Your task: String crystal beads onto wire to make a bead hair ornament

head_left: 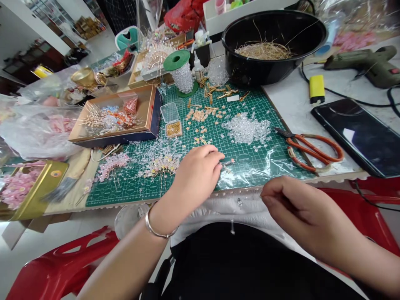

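Observation:
My left hand, with a silver bangle at the wrist, is low over the green cutting mat. Its fingers are closed at the left end of a small beaded wire piece, and they cover part of it. Off the mat's front edge, my right hand is curled with thumb and forefinger pressed together; anything between them is too small to make out. A heap of clear beads lies beyond both hands. Left of my left hand are a beaded hair comb with yellow flowers and a pink one.
Orange-handled pliers and a phone lie on the right. Behind the mat stand a black basin and a green spool. A box of ornaments sits left. A glue gun has a trailing cord.

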`<state>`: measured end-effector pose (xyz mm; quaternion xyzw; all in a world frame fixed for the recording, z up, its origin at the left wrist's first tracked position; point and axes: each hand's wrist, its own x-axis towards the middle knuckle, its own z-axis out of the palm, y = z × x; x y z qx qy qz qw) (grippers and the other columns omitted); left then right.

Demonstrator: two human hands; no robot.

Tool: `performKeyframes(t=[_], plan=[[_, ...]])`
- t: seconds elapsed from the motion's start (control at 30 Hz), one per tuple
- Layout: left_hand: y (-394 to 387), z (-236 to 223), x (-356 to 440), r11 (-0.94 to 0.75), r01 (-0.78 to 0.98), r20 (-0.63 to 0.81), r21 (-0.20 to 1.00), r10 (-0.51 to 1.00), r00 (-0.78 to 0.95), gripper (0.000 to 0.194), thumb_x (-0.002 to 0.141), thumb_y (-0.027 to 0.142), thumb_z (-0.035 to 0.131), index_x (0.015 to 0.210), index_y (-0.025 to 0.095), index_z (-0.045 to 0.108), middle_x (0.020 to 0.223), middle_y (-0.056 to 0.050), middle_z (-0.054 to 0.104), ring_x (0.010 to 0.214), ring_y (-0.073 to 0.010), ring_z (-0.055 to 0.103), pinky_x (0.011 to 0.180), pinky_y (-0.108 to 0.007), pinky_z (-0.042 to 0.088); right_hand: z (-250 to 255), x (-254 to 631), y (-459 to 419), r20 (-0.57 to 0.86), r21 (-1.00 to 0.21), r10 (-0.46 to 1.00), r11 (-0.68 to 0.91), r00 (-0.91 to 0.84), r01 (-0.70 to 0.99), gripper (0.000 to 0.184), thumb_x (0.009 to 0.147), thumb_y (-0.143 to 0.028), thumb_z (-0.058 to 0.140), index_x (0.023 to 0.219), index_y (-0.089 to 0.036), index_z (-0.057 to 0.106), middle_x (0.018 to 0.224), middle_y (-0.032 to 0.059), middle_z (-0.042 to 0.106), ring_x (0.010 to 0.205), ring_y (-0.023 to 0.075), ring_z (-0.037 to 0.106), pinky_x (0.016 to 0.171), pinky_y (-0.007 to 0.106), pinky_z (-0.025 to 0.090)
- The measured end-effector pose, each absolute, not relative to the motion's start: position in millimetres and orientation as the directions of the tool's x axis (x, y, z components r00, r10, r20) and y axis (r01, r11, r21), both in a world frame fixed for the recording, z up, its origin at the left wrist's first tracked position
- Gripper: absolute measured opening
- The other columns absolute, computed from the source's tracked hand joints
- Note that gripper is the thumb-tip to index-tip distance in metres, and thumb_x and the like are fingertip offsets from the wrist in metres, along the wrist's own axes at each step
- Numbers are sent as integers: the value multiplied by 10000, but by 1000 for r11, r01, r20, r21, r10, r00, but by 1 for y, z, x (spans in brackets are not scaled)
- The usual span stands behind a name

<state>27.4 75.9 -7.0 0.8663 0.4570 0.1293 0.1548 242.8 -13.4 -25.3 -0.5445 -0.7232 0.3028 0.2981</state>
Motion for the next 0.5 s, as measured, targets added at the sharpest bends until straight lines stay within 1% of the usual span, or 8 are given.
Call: performKeyframes(t=[0.03, 0.1, 0.17, 0.2, 0.27, 0.37, 0.43, 0.5], plan=[[80, -12, 28, -563, 758, 80, 329, 817, 572, 238, 948, 121, 499, 1069, 159, 700, 1207, -94, 652, 1095, -240, 582, 948, -424, 477, -26, 243, -13, 90, -775, 971, 207, -220, 597, 120, 913, -173, 472, 814, -233, 502, 652, -24, 548, 556, 133, 517, 516, 253, 409], [86, -19, 32, -578, 768, 68, 275, 809, 584, 217, 934, 113, 498, 951, 147, 712, 1152, -96, 656, 1044, -242, 588, 892, -408, 489, -28, 244, -11, 72, -794, 977, 179, -203, 581, 116, 917, -182, 481, 819, -235, 513, 635, -30, 527, 540, 129, 496, 493, 244, 398], [87, -18, 35, -556, 775, 57, 302, 821, 567, 208, 919, 107, 498, 840, 146, 686, 1069, -81, 669, 990, -226, 593, 847, -385, 487, -27, 242, -10, 71, -805, 981, 162, -180, 570, 125, 915, -183, 489, 804, -237, 508, 615, -38, 500, 520, 124, 472, 467, 236, 378], [87, -15, 37, -528, 776, 50, 345, 836, 547, 196, 912, 110, 502, 813, 151, 666, 1019, -68, 672, 953, -213, 596, 817, -369, 485, -26, 241, -9, 79, -807, 983, 162, -168, 568, 131, 914, -181, 493, 796, -237, 504, 608, -42, 490, 512, 122, 464, 460, 234, 371], [82, -5, 40, -419, 753, -10, 507, 871, 491, 143, 905, 134, 511, 831, 172, 627, 908, -31, 668, 837, -175, 601, 725, -325, 477, -22, 238, -6, 137, -794, 979, 199, -151, 574, 141, 909, -160, 494, 789, -235, 503, 606, -44, 496, 506, 115, 470, 460, 229, 371], [69, 10, 46, -137, 626, -201, 768, 876, 438, 49, 906, 197, 528, 895, 203, 575, 796, 14, 638, 676, -124, 575, 601, -258, 444, -14, 233, -2, 308, -713, 936, 344, -168, 611, 126, 894, -125, 495, 815, -221, 517, 602, -44, 534, 495, 105, 501, 478, 223, 388], [58, 17, 49, 8, 547, -299, 837, 844, 445, 17, 896, 221, 549, 888, 209, 556, 751, 31, 600, 635, -107, 543, 567, -234, 422, -11, 230, -1, 405, -639, 892, 435, -203, 635, 119, 895, -109, 489, 838, -208, 525, 616, -32, 574, 506, 109, 532, 505, 231, 403], [47, 20, 52, 78, 500, -338, 862, 824, 454, 41, 887, 241, 577, 888, 211, 550, 718, 45, 539, 620, -100, 495, 553, -226, 398, -11, 229, -2, 439, -578, 868, 472, -233, 666, 115, 911, -109, 483, 858, -197, 534, 639, -10, 608, 531, 122, 559, 530, 249, 412]])
